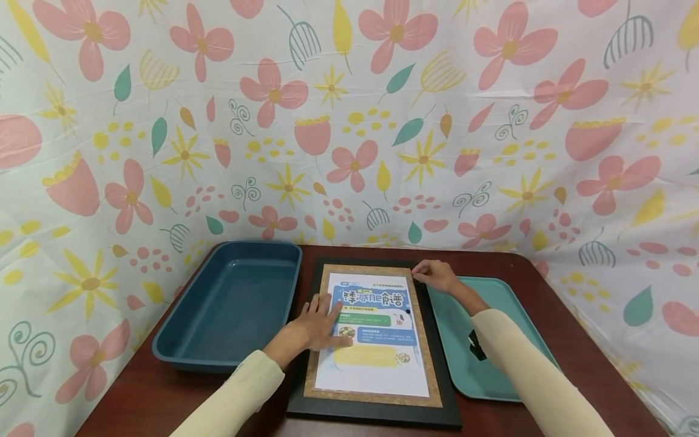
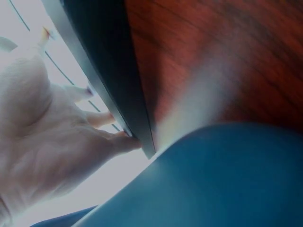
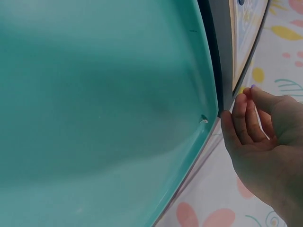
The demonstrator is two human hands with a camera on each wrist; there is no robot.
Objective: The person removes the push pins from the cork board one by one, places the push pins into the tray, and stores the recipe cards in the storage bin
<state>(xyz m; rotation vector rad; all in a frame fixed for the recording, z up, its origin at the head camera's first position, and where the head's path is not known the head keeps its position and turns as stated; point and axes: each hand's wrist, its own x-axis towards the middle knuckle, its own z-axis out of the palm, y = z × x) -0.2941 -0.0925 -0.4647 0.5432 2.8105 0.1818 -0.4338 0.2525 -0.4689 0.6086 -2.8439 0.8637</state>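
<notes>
A printed sheet (image 1: 377,376) with blue, green and yellow blocks lies on a cork board (image 1: 434,388) in a black frame (image 1: 377,413). My left hand (image 1: 315,325) rests on the sheet's left side with fingers spread. In the left wrist view its fingers reach over the edge of the frame. At the board's top right corner, the thumb and index finger of my right hand (image 1: 435,276) are pinched together. A tiny purplish thing (image 3: 253,87) shows at those fingertips in the right wrist view, too small to name. A small dark dot (image 1: 408,311) sits near the sheet's right edge.
Left of the board stands a deep blue tray (image 1: 229,358). A teal tray (image 1: 464,385) lies to its right, under my right forearm. Beside that sleeve is a small black thing (image 1: 477,346), partly hidden. Behind the brown table (image 1: 131,394) hangs a flowered cloth (image 1: 349,121).
</notes>
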